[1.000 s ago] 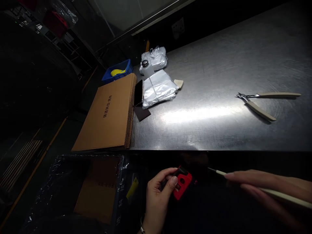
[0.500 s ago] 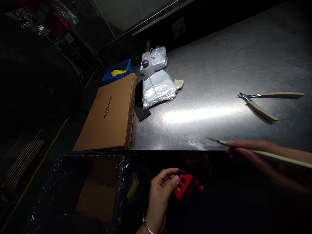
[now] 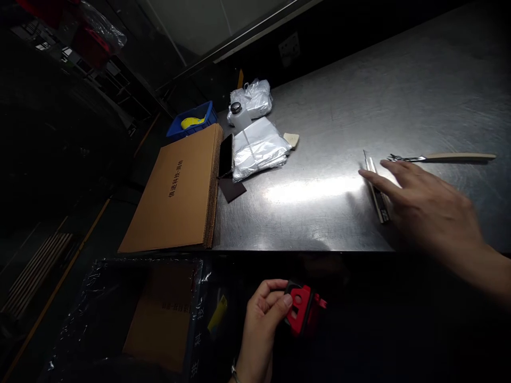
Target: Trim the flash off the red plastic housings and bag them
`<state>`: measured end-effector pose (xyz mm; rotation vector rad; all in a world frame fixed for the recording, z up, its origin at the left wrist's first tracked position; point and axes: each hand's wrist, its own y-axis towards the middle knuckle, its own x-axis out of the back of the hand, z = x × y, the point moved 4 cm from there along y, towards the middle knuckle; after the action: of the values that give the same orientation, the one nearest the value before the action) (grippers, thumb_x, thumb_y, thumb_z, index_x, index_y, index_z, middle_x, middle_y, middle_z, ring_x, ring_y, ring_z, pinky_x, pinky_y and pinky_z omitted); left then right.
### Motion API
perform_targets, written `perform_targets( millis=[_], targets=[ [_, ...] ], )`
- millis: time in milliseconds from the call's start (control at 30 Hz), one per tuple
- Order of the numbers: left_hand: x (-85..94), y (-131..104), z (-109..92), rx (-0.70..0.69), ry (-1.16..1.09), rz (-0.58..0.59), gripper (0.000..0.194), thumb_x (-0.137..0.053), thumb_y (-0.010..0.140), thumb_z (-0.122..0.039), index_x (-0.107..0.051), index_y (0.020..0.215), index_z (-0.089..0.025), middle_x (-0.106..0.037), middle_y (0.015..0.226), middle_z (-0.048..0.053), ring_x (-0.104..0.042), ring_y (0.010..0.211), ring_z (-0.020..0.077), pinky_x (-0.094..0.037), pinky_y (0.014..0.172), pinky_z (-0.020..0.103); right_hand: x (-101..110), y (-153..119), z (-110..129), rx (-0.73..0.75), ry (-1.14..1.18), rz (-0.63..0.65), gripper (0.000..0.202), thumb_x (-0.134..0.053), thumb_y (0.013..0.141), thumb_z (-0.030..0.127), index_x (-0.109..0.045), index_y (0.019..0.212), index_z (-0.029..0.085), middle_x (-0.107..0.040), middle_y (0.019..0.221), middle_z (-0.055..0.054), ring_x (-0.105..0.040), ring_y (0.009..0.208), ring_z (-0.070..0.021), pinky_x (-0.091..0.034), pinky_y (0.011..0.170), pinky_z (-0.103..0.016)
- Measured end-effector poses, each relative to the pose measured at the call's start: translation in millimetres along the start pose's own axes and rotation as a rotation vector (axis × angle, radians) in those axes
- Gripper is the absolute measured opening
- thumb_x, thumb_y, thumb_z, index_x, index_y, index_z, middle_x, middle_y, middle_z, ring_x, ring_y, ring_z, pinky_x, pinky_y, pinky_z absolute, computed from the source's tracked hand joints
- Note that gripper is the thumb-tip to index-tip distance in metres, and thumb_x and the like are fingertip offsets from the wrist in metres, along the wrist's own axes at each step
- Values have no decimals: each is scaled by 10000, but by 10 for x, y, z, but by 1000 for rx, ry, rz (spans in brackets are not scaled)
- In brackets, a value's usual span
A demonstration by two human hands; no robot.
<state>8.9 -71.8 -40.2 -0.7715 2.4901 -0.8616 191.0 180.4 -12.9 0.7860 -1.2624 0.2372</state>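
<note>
My left hand (image 3: pixel 265 319), below the table's front edge, pinches a red and black plastic part (image 3: pixel 300 308) between thumb and fingers. Over the metal table, my right hand (image 3: pixel 431 207) has its fingers spread. A slim, pale tool with a thin pointed tip (image 3: pixel 373 183) is at its fingertips, with a dark label near one end. Whether a finger still touches this tool, I cannot tell. Just beyond the hand lie cutting pliers (image 3: pixel 459 157) with cream handles; one handle is hidden behind the hand.
Stacked cardboard sheets (image 3: pixel 173 191) stand at the table's left end, beside a phone (image 3: pixel 226 156), a dark square piece (image 3: pixel 231 189) and bundled clear bags (image 3: pixel 259 149). Behind are a pump bottle (image 3: pixel 240 117) and a blue bin (image 3: pixel 191 119). A plastic-lined box (image 3: pixel 197 314) sits below.
My right hand has moved up over the table, and its fingers have opened from the slim pale tool. My left hand keeps hold of the red and black part, nearly in place.
</note>
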Motion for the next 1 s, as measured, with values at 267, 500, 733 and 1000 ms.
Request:
perform_targets(
  millis=[267,500,733,1000],
  targets=[
    [-45,-11,-75,-74,52,-43,312,-843,772,-304,-746,1017,-137,-772,868,71,-677,650,113,-544,623,196,68,-1022,783,-108,1084,275,560,-664,936,309,-447,1445,396,-675,1336,-13,-685,1157,-202,-575,973,-317],
    [-149,-68,-108,-83,26,23,335,-872,738,-290,-753,1025,-165,-755,886,52,-701,664,127,-564,613,199,-328,-1528,1349,-312,1295,637,1145,-887,655,241,-214,1572,371,-372,1609,-86,-377,1448,-330,-376,1154,-516],
    [14,-43,-129,-118,117,-36,284,-693,894,-430,-746,1034,-188,-719,893,52,-684,813,166,-542,732,228,-222,-1441,1375,-162,1200,567,921,-691,755,154,-234,1523,375,-458,1547,-46,-455,1409,-265,-395,1158,-466],
    [469,123,-172,-447,474,-166,343,-632,909,-271,-659,1250,-298,-674,1096,34,-675,992,204,-541,913,325,-185,-1405,1299,-165,1128,524,911,-681,757,139,-230,1510,381,-487,1519,-43,-483,1388,-251,-413,1148,-426]
  ],
)
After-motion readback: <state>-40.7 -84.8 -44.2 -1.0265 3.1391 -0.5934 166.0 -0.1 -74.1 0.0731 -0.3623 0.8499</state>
